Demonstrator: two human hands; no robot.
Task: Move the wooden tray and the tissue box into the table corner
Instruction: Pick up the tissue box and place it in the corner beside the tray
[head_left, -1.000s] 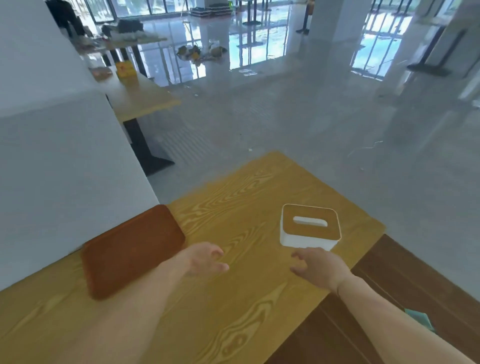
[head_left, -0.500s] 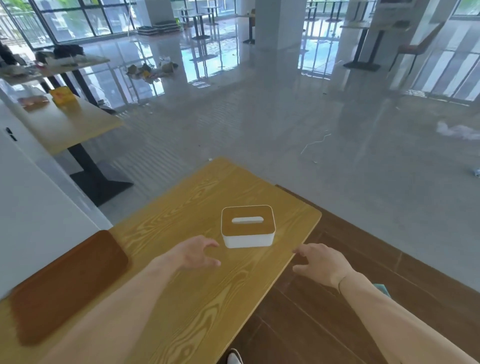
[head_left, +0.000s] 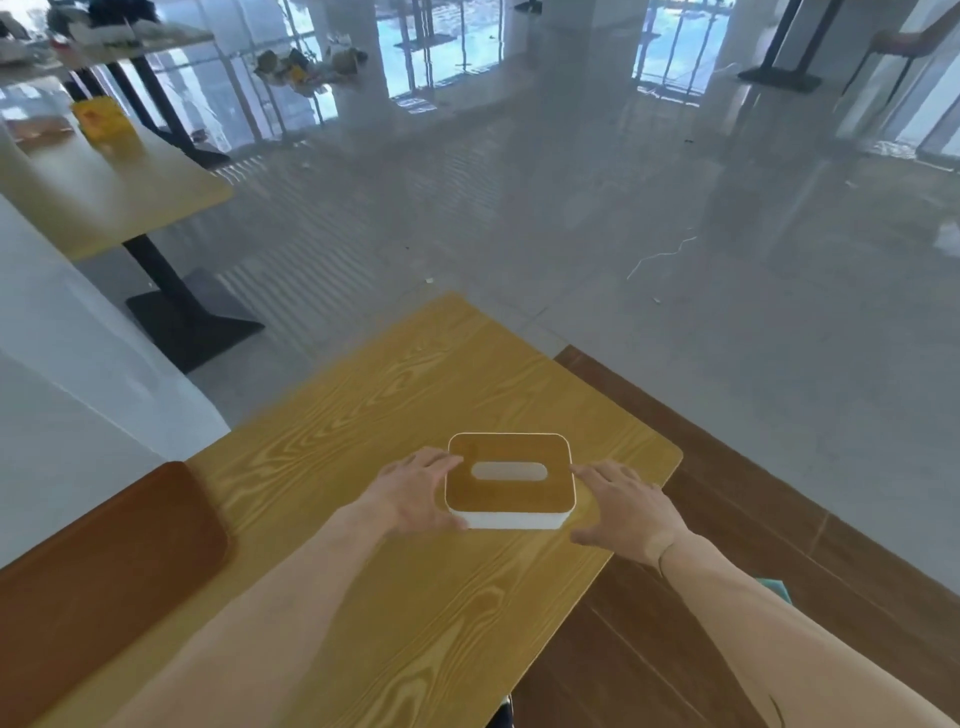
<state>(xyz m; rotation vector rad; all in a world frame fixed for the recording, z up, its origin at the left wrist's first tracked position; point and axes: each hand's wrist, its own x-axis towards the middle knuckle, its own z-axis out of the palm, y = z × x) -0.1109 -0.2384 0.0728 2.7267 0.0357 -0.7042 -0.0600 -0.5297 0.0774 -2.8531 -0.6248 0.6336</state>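
Tray first, taking the tissue box (head_left: 510, 480) as my landmark. The wooden tray (head_left: 98, 577) lies well to the left of the box, flat on the yellow table (head_left: 363, 410), its far edge close against the white wall (head_left: 78, 415); part of it runs out of view, so I can't say whether it sits fully in the corner, but I judge that half of the job close to done. Left hand (head_left: 415, 493) is at the box's left side, fingers curled round the near-left corner and touching it. The box itself stands upright mid-table, nearer the right-hand edge than the wall, lid slot up. Right hand (head_left: 626, 512) is just beside the box's right side, fingers spread; I cannot tell if it touches yet. So neither hand is clenched, and the two-handed hold looks half formed. Left to do, by my reading: close on the box and carry it leftward to the tray.
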